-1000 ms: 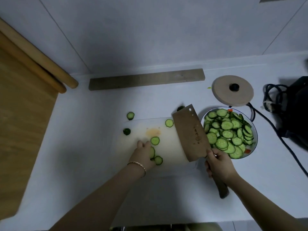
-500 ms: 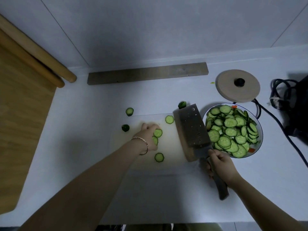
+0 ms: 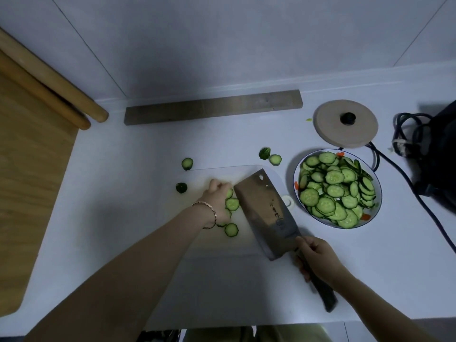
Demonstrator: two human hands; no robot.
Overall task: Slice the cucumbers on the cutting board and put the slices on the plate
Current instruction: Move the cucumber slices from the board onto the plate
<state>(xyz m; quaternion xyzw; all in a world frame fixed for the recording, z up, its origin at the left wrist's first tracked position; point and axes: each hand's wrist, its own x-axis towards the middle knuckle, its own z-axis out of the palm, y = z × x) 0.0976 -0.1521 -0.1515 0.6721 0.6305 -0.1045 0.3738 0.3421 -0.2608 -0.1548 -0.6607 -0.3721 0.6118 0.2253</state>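
My left hand (image 3: pixel 217 201) lies on the white cutting board (image 3: pixel 222 172), its fingers curled over a few cucumber slices (image 3: pixel 232 204) that sit against the cleaver (image 3: pixel 266 213). One more slice (image 3: pixel 231 229) lies just below that hand. My right hand (image 3: pixel 318 260) grips the cleaver's dark handle, and the broad blade rests tilted on the board's right half. The plate (image 3: pixel 296 174) stands to the right of the board, heaped with cucumber slices (image 3: pixel 338 191).
Cucumber ends (image 3: pixel 187 164) (image 3: pixel 181 187) (image 3: pixel 264 153) and a stray slice (image 3: pixel 275 159) lie off the board. A wooden strip (image 3: pixel 212 107) lies at the back. A round lid (image 3: pixel 346 123), black cables (image 3: pixel 407 129) and a black appliance (image 3: pixel 444 156) are on the right. A wooden board (image 3: pixel 29 169) is on the left.
My left hand moved up the board and then right, bringing slices against the blade. The cleaver shifted left toward that hand and now lies flatter.
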